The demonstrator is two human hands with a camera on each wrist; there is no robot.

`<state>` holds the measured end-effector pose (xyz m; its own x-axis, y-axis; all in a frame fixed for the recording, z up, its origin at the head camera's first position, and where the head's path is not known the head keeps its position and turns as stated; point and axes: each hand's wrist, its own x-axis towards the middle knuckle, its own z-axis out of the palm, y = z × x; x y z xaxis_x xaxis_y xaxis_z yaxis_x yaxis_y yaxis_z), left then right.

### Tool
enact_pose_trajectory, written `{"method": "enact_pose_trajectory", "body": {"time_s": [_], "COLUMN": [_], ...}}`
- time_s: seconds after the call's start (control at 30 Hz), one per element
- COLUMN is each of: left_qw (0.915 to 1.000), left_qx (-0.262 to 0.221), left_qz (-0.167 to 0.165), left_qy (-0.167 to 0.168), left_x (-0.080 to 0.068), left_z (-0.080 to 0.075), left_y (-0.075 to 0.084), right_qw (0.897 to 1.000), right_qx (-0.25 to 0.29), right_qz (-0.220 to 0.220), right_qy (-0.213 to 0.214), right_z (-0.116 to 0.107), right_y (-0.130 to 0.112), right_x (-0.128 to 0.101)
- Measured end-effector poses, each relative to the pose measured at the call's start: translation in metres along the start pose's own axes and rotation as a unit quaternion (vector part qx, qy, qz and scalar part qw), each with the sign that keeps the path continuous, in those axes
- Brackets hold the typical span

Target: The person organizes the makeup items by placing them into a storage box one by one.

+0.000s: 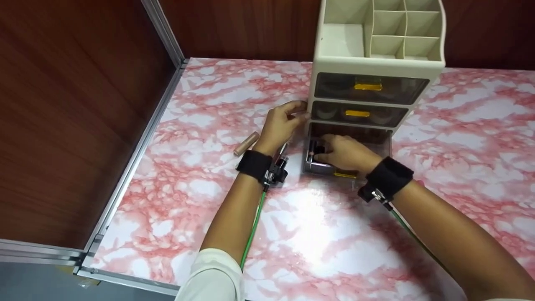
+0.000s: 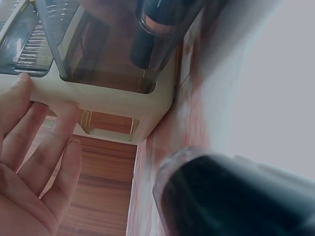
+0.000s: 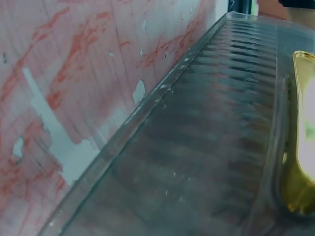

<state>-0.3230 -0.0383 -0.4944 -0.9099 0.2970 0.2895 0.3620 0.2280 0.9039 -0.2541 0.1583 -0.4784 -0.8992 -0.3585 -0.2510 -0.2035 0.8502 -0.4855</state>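
- One white organizer [image 1: 334, 62] with boxes on top — six open boxes: one big, five small.
- Three see-through drawers — two pushed in, one drawer [image 1: 378, 138] pulled out.
- Three gold handles [image 1: 368, 87].
- Two hands — a left hand [image 1: 281, 125] and a right hand [image 1: 345, 152].
- Two black wrist bands [image 1: 254, 164].
- One pinkish tube [image 1: 246, 144] lying on the table [image 1: 209, 125].
- One dark tube [image 1: 311, 151] in the open drawer.

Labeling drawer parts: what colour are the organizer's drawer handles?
Gold, on smoky translucent drawer fronts; the drawer handles show best in the head view.
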Motion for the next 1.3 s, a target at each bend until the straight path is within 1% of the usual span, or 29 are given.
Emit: {"method": "enact_pose_trajectory", "body": {"time_s": [0.13,0.23,0.3,0.37,0.47,0.57,0.63,0.77,0.83,0.9,0.97,1.03,1.1,1.17,1.23,1.3], "left_qw": [1.0,1.0,1.0,1.0,1.0,1.0,1.0,1.0,1.0,1.0,1.0,0.9999,0.9999,0.9998,0.9997,0.9997], "left_qx": [-0.003,0.0,0.003,0.005,0.003,-0.002,0.0,0.004,0.002,-0.002,-0.007,-0.01,-0.015,-0.019,-0.018,-0.018], "left_qz": [0.002,0.005,0.003,0.003,0.003,0.005,0.007,0.007,0.007,0.007,0.005,0.007,0.005,0.006,0.009,0.009], "left_qy": [0.004,0.006,0.006,0.004,0.0,-0.002,-0.002,-0.003,-0.002,-0.002,-0.002,0.001,0.005,0.009,0.012,0.011], "left_x": [0.001,0.001,0.001,0.001,0.001,0.001,0.001,0.0,0.0,0.0,-0.001,-0.001,-0.001,0.0,0.001,0.002], "left_z": [0.001,0.003,0.004,0.005,0.008,0.01,0.01,0.01,0.01,0.009,0.008,0.007,0.005,0.004,0.003,0.003], "left_y": [-0.001,-0.002,-0.003,-0.003,-0.003,-0.003,-0.002,-0.003,-0.003,-0.003,-0.004,-0.004,-0.005,-0.005,-0.005,-0.004], "right_qw": [1.0,1.0,0.999,0.998,0.995,0.991,0.988,0.979,0.971,0.966,0.964,0.966,0.972,0.981,0.991,0.997], "right_qx": [0.01,0.012,0.008,0.007,0.013,0.043,0.062,0.109,0.134,0.146,0.138,0.117,0.083,0.04,-0.004,-0.037], "right_qz": [0.0,0.004,-0.001,-0.014,-0.053,-0.083,-0.089,-0.075,-0.065,-0.053,-0.042,-0.025,0.004,0.014,0.028,0.042], "right_qy": [0.004,0.016,0.032,0.053,0.083,0.097,0.108,0.158,0.185,0.208,0.225,0.23,0.222,0.188,0.129,0.061], "right_z": [-0.001,-0.003,-0.007,-0.012,-0.026,-0.046,-0.059,-0.076,-0.079,-0.078,-0.077,-0.077,-0.079,-0.08,-0.08,-0.078], "right_y": [0.003,0.006,0.008,0.011,0.017,0.024,0.028,0.039,0.047,0.055,0.064,0.071,0.078,0.086,0.095,0.103], "right_x": [-0.001,-0.005,-0.012,-0.022,-0.042,-0.066,-0.084,-0.118,-0.132,-0.143,-0.151,-0.156,-0.157,-0.155,-0.15,-0.145]}}
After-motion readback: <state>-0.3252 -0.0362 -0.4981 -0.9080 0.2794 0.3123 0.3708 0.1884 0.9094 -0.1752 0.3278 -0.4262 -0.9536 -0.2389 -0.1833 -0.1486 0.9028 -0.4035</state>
